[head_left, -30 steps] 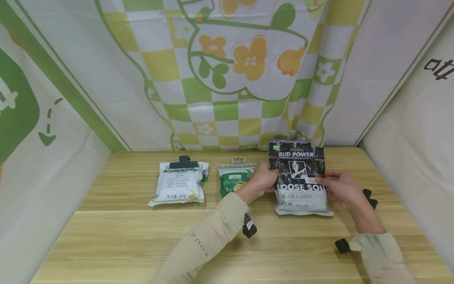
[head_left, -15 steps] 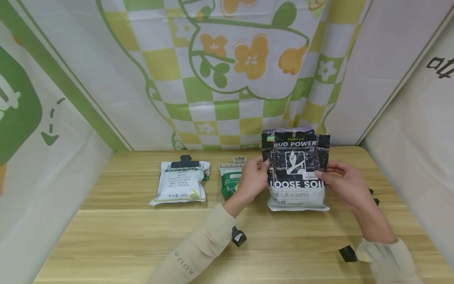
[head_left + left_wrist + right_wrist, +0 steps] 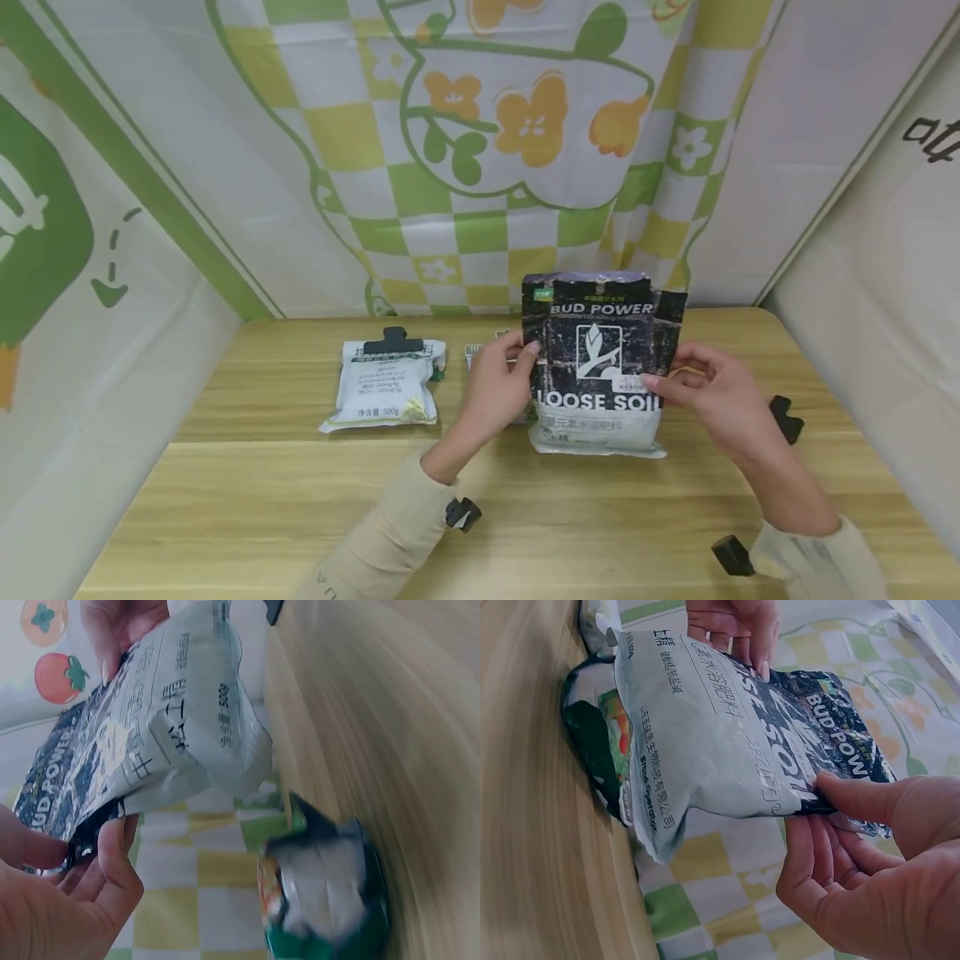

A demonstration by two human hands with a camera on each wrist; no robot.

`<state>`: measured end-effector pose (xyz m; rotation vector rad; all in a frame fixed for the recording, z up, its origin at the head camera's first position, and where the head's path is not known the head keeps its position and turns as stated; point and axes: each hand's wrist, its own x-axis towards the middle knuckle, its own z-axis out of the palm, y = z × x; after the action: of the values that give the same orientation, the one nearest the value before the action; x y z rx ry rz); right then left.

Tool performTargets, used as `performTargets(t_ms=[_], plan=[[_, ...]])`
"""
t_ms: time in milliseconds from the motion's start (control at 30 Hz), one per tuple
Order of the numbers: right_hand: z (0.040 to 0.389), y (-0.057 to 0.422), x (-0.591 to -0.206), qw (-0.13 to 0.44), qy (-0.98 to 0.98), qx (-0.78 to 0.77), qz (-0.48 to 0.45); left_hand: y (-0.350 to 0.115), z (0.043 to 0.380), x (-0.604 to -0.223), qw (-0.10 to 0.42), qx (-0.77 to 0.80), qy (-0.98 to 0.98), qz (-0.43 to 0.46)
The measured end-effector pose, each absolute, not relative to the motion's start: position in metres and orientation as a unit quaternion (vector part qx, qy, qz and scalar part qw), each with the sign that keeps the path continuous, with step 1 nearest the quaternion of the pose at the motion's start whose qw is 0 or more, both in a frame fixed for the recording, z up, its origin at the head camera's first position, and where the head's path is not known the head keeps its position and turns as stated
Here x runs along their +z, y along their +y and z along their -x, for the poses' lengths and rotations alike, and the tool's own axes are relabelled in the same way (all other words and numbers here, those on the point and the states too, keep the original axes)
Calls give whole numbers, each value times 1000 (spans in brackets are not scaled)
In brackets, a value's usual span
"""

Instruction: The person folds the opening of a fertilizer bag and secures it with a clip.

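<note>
Both hands hold a black and grey fertilizer bag [image 3: 600,350] marked "BUD POWER LOOSE SOIL". It is upright, its printed front toward me. My left hand [image 3: 498,383] pinches the left edge, thumb in front and fingers behind. On the opposite edge, my right hand [image 3: 716,400] pinches with its thumb on the front face. In the right wrist view the bag [image 3: 705,735] is raised off the table. Behind it and my left hand, a green and white bag [image 3: 326,892] is mostly hidden in the head view.
A white bag [image 3: 386,387] with a black clip [image 3: 393,340] across its top lies at the left on the wooden table [image 3: 255,500]. Another black clip [image 3: 786,419] lies at the right, beyond my right hand. A checkered cloth [image 3: 480,225] hangs behind the table.
The fertilizer bag has moved left with both hands, after first being raised a little. It now covers most of the green bag. The black clip at the right shows more fully.
</note>
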<state>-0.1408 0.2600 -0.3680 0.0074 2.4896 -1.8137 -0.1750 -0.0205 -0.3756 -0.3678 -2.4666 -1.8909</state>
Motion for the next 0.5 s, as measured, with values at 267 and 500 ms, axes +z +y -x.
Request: performTargets(t_ms=[267,500], plan=[[132,237,-377,69,811,-580,30,-62,159,-383,-5,-592,-795,130],[127,221,-387,95,826,-553,57,-89,146,-392,-11,-574,-809,125]])
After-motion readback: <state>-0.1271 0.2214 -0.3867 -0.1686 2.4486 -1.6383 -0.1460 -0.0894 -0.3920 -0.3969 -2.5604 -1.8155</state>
